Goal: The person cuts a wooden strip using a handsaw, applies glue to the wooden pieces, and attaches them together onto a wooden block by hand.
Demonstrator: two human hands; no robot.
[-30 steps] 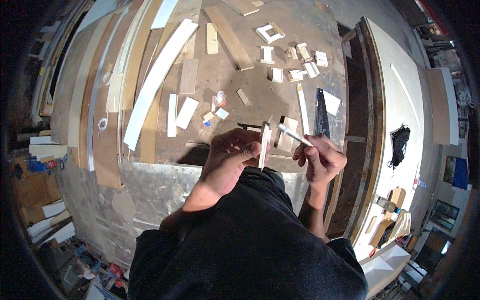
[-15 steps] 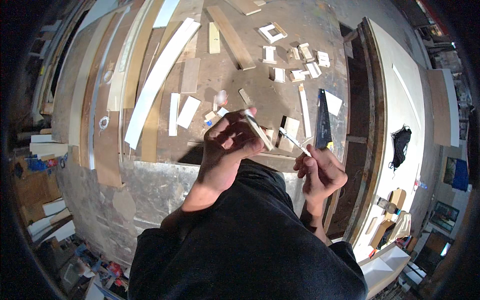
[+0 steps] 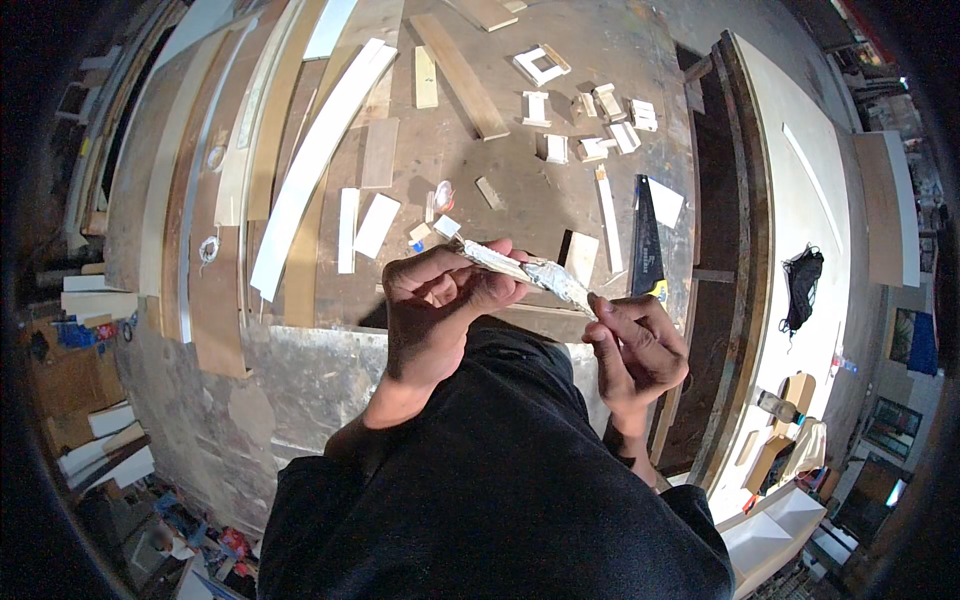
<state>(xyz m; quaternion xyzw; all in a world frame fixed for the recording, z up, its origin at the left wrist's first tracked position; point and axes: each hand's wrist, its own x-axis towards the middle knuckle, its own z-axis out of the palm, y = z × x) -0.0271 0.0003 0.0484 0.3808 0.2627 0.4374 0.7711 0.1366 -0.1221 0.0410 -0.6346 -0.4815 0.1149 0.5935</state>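
Observation:
My left hand [image 3: 440, 300] pinches a small strip of wood [image 3: 493, 257] between thumb and fingers, held above the bench's near edge. White, wet-looking stuff covers its upper face. Closed around the thin end of a white-smeared stick [image 3: 560, 281] is my right hand [image 3: 640, 350]. The stick's broad, coated end meets the right end of the wood strip; whether it presses on it or only overlaps it, I cannot tell. Beyond the hands, a pale wood block [image 3: 581, 255] rests on the bench [image 3: 540, 200].
Several small assembled wood pieces [image 3: 607, 103] stand at the far right of the bench. A handsaw [image 3: 648, 235] lies along its right side. Long boards [image 3: 320, 170] cover the left. Past a gap, a white panel [image 3: 800, 220] carries a tangle of black cord [image 3: 801, 288].
The stick has moved left and up from apart to meet the wood strip. My left hand has turned the strip, so its white-coated face now shows.

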